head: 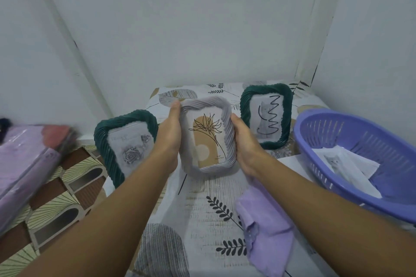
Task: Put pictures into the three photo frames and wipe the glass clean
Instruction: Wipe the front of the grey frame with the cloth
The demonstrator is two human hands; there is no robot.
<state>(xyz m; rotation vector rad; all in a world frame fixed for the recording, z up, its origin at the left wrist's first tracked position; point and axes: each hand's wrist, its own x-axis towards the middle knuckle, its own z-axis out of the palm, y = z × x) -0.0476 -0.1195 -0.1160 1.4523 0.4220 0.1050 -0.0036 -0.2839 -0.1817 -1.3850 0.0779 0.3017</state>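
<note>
Holding the grey frame (pixel 208 136) upright by its two long sides, the person has it lifted in the middle of the head view, glass facing the camera. The left hand (pixel 170 135) wraps the left edge, thumb on the top corner and fingers (pixel 174 105) curled behind; the right hand (pixel 244 144) clasps the right edge the same way, its fingers hidden behind the frame. Inside sits a beige card with a line-drawn flower and small print, which looks like the maker's insert, though that is a judgement.

To the left, just beside the left wrist, a green frame (pixel 126 146) stands with a grey rose picture in it. Further off on the right, a second green frame (pixel 265 116) stands holding a cat picture, with dark scribbles across its glass. At the near right a purple basket (pixel 337 123) holds loose paper prints, one showing a cat. A lilac cloth (pixel 267 225) lies near on the patterned sheet (pixel 195 204), under the right forearm.

The step in hand seems to be the grey frame, the last one without its own picture. Next it likely needs turning over to open the back, a print fetched from the basket on the right, then the cloth. The scribbled glass of the far frame appears unwiped.
</note>
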